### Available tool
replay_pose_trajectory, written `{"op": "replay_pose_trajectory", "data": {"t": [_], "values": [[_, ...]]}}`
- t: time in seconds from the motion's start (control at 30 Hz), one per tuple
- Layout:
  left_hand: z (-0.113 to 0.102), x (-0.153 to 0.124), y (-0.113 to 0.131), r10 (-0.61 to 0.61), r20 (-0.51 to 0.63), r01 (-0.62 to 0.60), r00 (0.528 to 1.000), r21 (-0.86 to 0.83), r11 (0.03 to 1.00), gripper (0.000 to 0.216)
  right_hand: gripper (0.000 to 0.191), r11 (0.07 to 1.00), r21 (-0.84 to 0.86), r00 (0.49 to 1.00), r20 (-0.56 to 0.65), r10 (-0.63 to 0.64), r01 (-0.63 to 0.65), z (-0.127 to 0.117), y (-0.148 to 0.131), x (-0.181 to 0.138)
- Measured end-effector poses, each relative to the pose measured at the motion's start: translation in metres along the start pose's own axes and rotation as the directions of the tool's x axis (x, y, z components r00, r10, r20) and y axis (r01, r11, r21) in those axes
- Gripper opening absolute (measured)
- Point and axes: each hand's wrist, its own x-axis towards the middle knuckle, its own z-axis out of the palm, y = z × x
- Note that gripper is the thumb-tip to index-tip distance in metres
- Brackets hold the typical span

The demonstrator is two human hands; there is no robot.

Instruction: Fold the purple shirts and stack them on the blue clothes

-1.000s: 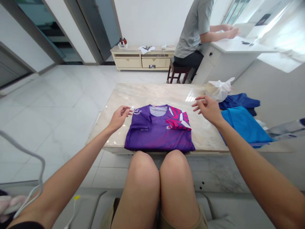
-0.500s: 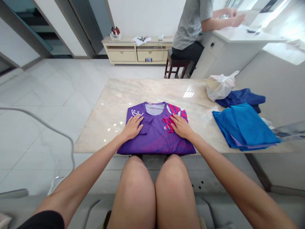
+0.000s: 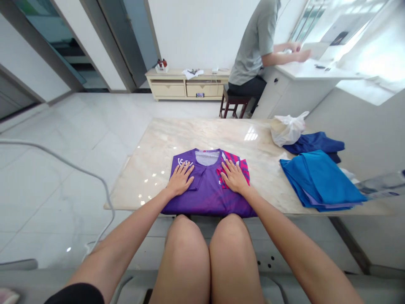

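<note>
Flat-palmed, left hand [image 3: 181, 179] and right hand [image 3: 233, 176] press folded purple jersey [image 3: 207, 194].

Blue shirts [image 3: 321, 180] and a white bag [image 3: 287, 129] lie at right; someone [image 3: 257, 50] sits at upper right.

A purple jersey [image 3: 207, 192] lies face up on the pale marble surface [image 3: 158, 143], folded with both sleeves turned in over the chest. Its grey-lined collar points away from the near edge, a magenta-and-white patterned sleeve covers one side, and its lower hem hangs slightly over the surface's front edge.
</note>
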Motion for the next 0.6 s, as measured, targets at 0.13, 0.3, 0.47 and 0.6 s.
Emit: {"op": "replay_pose_trajectory", "data": {"t": [0.13,0.3,0.47,0.6], "values": [[0.004,-0.033,0.009,0.021,-0.027,-0.021,0.999,0.004,1.0,0.064,0.067,1.0,-0.019,1.0,-0.016,0.013,-0.013,0.0,-0.012,-0.035],[0.003,-0.062,0.024,0.012,-0.041,-0.012,0.999,0.005,1.0,0.064,0.066,0.996,-0.025,0.996,-0.029,0.083,-0.084,-0.002,-0.034,-0.066],[0.001,-0.069,0.027,0.004,-0.038,-0.003,0.999,0.005,1.0,0.063,0.064,0.99,-0.017,0.99,-0.038,0.138,-0.139,-0.006,-0.047,-0.07],[0.002,-0.068,0.03,-0.03,-0.063,0.03,0.998,0.006,1.0,0.063,0.064,0.99,-0.006,0.987,-0.07,0.142,-0.143,-0.006,-0.051,-0.07]]}}
